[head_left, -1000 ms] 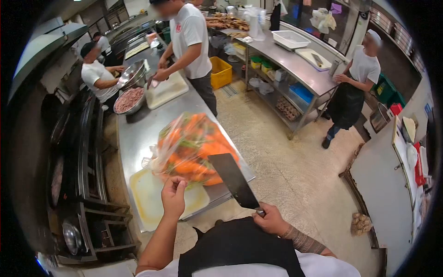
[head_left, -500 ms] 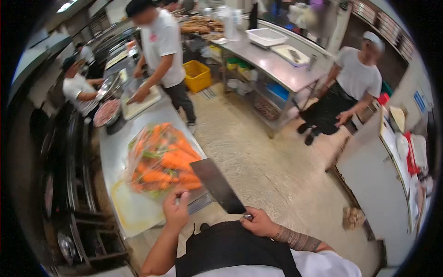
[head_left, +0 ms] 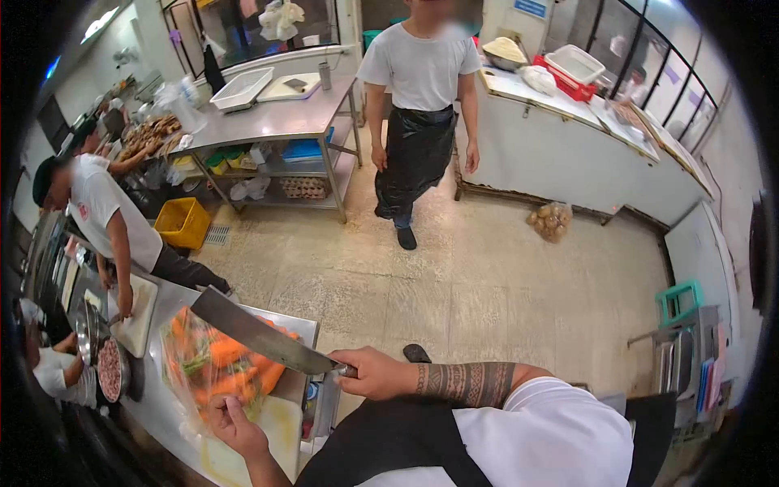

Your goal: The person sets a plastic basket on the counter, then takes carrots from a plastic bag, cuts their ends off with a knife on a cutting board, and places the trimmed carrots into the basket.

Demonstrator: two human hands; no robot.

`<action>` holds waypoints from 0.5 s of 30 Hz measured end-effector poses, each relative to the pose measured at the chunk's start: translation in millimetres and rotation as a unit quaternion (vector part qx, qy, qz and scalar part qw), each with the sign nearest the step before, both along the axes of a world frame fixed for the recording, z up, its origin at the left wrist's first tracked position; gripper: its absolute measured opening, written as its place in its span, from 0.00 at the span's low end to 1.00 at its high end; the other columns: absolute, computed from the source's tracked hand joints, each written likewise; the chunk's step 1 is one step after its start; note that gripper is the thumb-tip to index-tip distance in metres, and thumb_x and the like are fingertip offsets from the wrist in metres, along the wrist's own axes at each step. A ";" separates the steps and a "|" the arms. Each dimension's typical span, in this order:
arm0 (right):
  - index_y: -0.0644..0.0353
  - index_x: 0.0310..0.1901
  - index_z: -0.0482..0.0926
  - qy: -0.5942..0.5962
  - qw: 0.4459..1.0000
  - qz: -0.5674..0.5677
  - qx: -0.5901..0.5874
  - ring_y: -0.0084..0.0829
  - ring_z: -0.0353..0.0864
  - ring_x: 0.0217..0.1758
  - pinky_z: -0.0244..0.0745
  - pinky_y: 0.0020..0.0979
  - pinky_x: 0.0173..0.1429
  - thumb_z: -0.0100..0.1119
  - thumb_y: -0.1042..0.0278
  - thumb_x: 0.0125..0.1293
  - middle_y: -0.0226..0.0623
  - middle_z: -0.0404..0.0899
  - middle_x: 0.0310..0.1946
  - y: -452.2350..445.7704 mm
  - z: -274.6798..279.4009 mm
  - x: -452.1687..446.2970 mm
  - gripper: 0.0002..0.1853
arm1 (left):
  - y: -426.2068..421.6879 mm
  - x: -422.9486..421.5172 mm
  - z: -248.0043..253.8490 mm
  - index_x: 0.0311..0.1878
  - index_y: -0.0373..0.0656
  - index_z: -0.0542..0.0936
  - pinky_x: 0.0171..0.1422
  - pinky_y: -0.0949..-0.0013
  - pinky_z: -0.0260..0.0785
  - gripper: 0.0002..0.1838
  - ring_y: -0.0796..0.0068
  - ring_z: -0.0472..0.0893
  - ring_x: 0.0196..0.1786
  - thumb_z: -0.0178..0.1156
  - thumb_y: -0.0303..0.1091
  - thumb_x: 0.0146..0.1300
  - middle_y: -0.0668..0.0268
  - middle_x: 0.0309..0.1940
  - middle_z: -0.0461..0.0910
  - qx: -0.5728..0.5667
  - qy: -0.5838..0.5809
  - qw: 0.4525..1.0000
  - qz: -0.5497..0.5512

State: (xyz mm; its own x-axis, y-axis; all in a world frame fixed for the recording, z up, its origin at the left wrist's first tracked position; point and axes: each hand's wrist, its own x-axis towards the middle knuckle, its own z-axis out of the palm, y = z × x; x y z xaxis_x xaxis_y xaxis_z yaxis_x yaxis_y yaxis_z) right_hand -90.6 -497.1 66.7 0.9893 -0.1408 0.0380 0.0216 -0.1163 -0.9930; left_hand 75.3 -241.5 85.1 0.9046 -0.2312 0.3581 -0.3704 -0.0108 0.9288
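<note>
My right hand (head_left: 365, 373) grips the handle of a cleaver (head_left: 264, 335). Its broad blade points up and left over a clear plastic bag (head_left: 180, 369) full of orange carrots (head_left: 231, 353) with bits of green tops. At the near edge of the bag is my left hand (head_left: 237, 428), fingers curled and thumb raised; whether it pinches the plastic cannot be made out. Under that hand and beside the bag lies a white cutting board (head_left: 280, 422) with yellowish stains, on the steel counter (head_left: 166, 426).
A person in a black apron (head_left: 420, 154) stands across the floor, facing me. Left, a co-worker (head_left: 118, 215) bends over another board (head_left: 142, 316), beside a bowl of pinkish meat (head_left: 112, 365). A steel table (head_left: 300, 118), yellow crate (head_left: 182, 223) and white chest (head_left: 568, 162) stand beyond.
My view has swung right, so the carrots and co-workers sit further left. The person in the apron now stands upright nearer the middle. The cleaver stays in my right hand.
</note>
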 end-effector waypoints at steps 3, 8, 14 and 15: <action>0.64 0.66 0.75 0.008 0.999 -0.035 0.020 0.19 0.72 0.28 0.71 0.30 0.33 0.61 0.66 0.73 0.34 0.75 0.24 32.7 6.7 -9.3 0.23 | 17.7 6.6 2.7 0.39 0.40 0.74 0.49 0.72 0.68 0.09 0.80 0.73 0.39 0.54 0.29 0.80 0.68 0.35 0.75 -0.009 0.025 0.999 -0.035; 0.64 0.67 0.75 0.065 0.996 -0.056 0.029 0.18 0.72 0.28 0.71 0.29 0.33 0.61 0.68 0.73 0.31 0.75 0.24 63.3 13.1 -30.2 0.23 | 24.0 4.3 12.1 0.38 0.40 0.74 0.47 0.73 0.67 0.08 0.79 0.72 0.38 0.55 0.29 0.79 0.67 0.35 0.75 -0.024 0.015 0.997 -0.074; 0.66 0.69 0.74 0.091 0.992 -0.083 0.028 0.18 0.73 0.29 0.72 0.29 0.35 0.61 0.67 0.72 0.32 0.79 0.27 67.9 28.7 -42.4 0.25 | 8.1 5.8 19.2 0.39 0.39 0.75 0.46 0.72 0.67 0.07 0.79 0.73 0.38 0.57 0.28 0.77 0.66 0.35 0.76 -0.023 -0.001 0.991 -0.131; 0.66 0.69 0.74 0.093 0.991 -0.088 0.027 0.18 0.73 0.30 0.72 0.29 0.35 0.61 0.67 0.72 0.32 0.79 0.28 66.3 31.2 -43.5 0.26 | 0.9 5.8 19.4 0.39 0.38 0.75 0.45 0.72 0.66 0.07 0.79 0.72 0.38 0.57 0.27 0.77 0.66 0.34 0.76 -0.043 -0.002 0.988 -0.150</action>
State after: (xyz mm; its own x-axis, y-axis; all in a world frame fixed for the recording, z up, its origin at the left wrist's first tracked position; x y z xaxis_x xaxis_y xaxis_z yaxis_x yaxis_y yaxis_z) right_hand -134.1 -430.8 97.9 0.9384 -0.3085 -0.1558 -0.1793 -0.0489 -0.9826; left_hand 81.1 -240.6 104.5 0.7986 -0.4572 0.3915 -0.3488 0.1787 0.9200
